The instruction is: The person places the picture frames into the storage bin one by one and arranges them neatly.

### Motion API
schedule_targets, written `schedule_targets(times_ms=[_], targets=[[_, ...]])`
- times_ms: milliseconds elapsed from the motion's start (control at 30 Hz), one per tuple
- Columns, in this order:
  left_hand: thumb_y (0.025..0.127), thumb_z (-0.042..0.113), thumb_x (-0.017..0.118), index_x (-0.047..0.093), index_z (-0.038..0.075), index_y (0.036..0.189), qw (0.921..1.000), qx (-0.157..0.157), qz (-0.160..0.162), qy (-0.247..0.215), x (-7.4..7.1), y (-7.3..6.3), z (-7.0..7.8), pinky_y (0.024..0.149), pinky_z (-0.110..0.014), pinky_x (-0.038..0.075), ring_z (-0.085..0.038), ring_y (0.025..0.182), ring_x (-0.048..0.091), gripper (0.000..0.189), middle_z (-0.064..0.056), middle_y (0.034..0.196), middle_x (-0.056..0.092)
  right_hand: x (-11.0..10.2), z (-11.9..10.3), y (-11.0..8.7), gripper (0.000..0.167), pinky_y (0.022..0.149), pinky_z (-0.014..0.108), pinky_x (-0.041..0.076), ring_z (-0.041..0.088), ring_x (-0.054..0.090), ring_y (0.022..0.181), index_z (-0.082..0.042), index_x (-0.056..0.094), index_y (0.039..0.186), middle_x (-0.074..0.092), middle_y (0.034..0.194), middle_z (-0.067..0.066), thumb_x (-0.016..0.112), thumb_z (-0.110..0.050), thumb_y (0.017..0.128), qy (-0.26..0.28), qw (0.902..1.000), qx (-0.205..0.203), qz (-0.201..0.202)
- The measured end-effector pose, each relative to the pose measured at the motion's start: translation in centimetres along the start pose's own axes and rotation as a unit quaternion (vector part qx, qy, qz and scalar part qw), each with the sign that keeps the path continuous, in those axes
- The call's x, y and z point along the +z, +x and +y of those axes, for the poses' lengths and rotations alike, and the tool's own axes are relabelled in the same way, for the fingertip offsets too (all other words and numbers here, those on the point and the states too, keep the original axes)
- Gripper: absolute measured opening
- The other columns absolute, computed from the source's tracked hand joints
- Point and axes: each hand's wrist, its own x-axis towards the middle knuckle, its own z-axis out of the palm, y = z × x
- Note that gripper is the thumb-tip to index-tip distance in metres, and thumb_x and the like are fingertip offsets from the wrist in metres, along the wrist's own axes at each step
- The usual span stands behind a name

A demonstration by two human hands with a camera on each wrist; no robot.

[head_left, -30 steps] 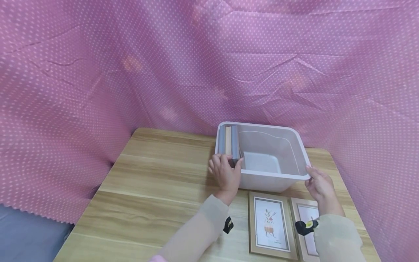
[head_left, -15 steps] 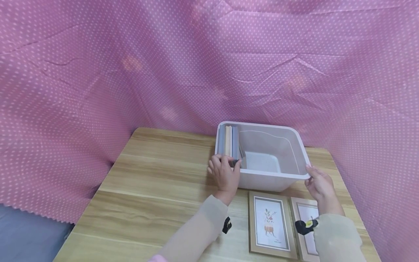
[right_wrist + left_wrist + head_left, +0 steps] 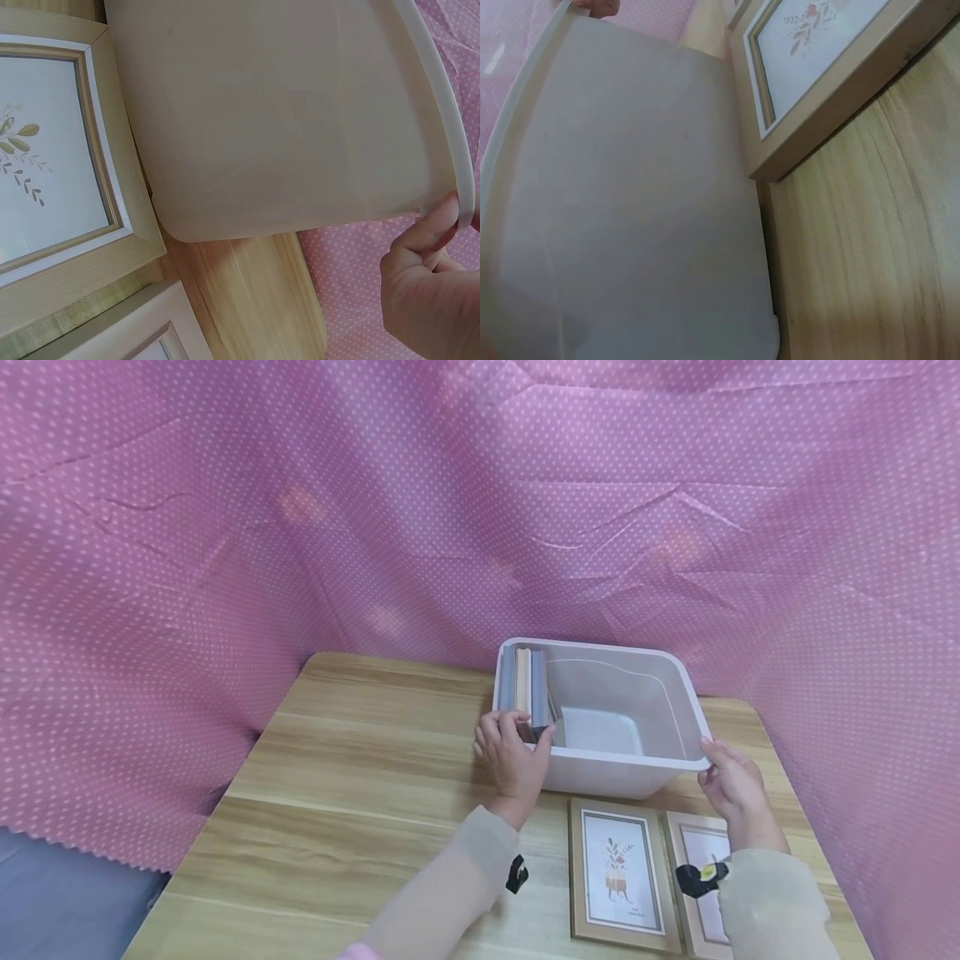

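A pale grey plastic storage bin (image 3: 600,772) stands at the back right of the table. Several flat pieces (image 3: 522,683) with blue and cream edges stand upright along its left inner wall; whether they are picture frames or books, I cannot tell. My left hand (image 3: 513,760) reaches over the bin's front left corner, fingers and thumb curled round the near ends of these pieces. The bin's front right corner is pinched at the rim by my right hand (image 3: 735,781), as the right wrist view confirms. The left wrist view hides most of the left hand's grip.
Two picture frames lie flat in front of the bin: a tan one (image 3: 576,877) with a plant print, and another (image 3: 678,835) partly behind the right forearm. Pink dotted cloth (image 3: 420,527) hangs close behind the bin. Wooden tabletop (image 3: 360,760) extends to the left.
The left hand shifts very slightly left at the near ends of the upright pieces. Right hand, bin and the flat frames stay in place.
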Motion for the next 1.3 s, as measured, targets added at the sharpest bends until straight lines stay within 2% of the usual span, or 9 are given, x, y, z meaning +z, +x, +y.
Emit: schedule_targets(times_ms=[267,467,600,733,867,1067,1233,1300], targets=[[0.063,0.041,0.086,0.057,0.017,0.102,0.999,-0.037,-0.013,-0.022,-0.8,0.8,0.3,0.085,-0.039,0.037,-0.025,0.094,0.045,0.054,-0.005,0.101,0.048,0.0,-0.1,-0.2,0.009,0.057,0.014,0.044,0.004,0.057,0.073,-0.014,0.07,0.087,0.066,0.089,-0.005,0.063,-0.013,0.092,0.017,0.9998,0.005,-0.005],[0.064,0.044,0.085,0.059,0.015,0.11,0.9976,-0.043,-0.031,-0.045,-1.1,1.6,-0.2,0.088,-0.041,0.037,-0.026,0.098,0.045,0.06,-0.006,0.105,0.05,0.0,0.0,-0.2,0.01,0.057,0.014,0.044,0.004,0.056,0.071,-0.014,0.071,0.085,0.065,0.087,-0.005,0.063,-0.012,0.092,0.021,0.9998,0.006,-0.002],[0.063,0.036,0.088,0.057,0.012,0.119,0.9927,-0.063,-0.071,-0.075,-1.6,2.4,-0.8,0.095,-0.044,0.033,-0.027,0.107,0.043,0.069,-0.008,0.112,0.048,0.0,0.0,-0.1,0.011,0.056,0.014,0.044,0.004,0.055,0.069,-0.013,0.07,0.083,0.064,0.084,-0.005,0.063,-0.011,0.092,0.027,0.9996,0.006,-0.004],[0.06,0.034,0.09,0.052,0.01,0.129,0.9815,-0.099,-0.128,-0.103,-2.2,3.4,-1.3,0.098,-0.046,0.033,-0.027,0.113,0.041,0.082,-0.01,0.122,0.045,0.0,0.0,-0.1,0.013,0.055,0.014,0.044,0.004,0.055,0.069,-0.013,0.071,0.084,0.065,0.084,-0.005,0.062,-0.011,0.092,0.024,0.9997,0.005,-0.005],[0.06,0.031,0.09,0.043,0.011,0.139,0.9577,-0.144,-0.212,-0.13,-2.8,4.7,-2.0,0.097,-0.043,0.04,-0.03,0.114,0.043,0.094,-0.014,0.131,0.04,0.1,0.0,-0.1,0.013,0.055,0.014,0.044,0.004,0.055,0.068,-0.013,0.07,0.083,0.065,0.084,-0.005,0.062,-0.011,0.092,0.019,0.9998,0.0,-0.004],[0.062,0.023,0.09,0.031,0.008,0.147,0.907,-0.178,-0.343,-0.167,-3.9,6.6,-3.7,0.098,-0.04,0.044,-0.031,0.115,0.048,0.104,-0.02,0.136,0.035,0.3,-0.1,0.0,0.013,0.055,0.014,0.044,0.004,0.055,0.066,-0.012,0.07,0.083,0.066,0.083,-0.005,0.062,-0.012,0.092,0.014,0.9999,0.0,-0.002],[0.065,0.007,0.086,0.028,0.002,0.147,0.8588,-0.216,-0.413,-0.212,-4.4,7.7,-4.5,0.098,-0.039,0.044,-0.034,0.116,0.05,0.1,-0.021,0.132,0.042,0.2,-0.1,0.2,0.014,0.055,0.014,0.044,0.004,0.056,0.067,-0.012,0.07,0.082,0.066,0.083,-0.005,0.061,-0.012,0.093,0.013,0.9999,0.001,-0.002],[0.067,0.003,0.084,0.029,-0.001,0.146,0.8433,-0.228,-0.432,-0.224,-4.5,8.0,-4.9,0.098,-0.039,0.045,-0.035,0.117,0.051,0.096,-0.021,0.132,0.046,0.1,-0.1,0.3,0.014,0.054,0.014,0.044,0.004,0.056,0.067,-0.012,0.07,0.082,0.066,0.083,-0.005,0.061,-0.011,0.093,0.016,0.9999,0.001,-0.002]])
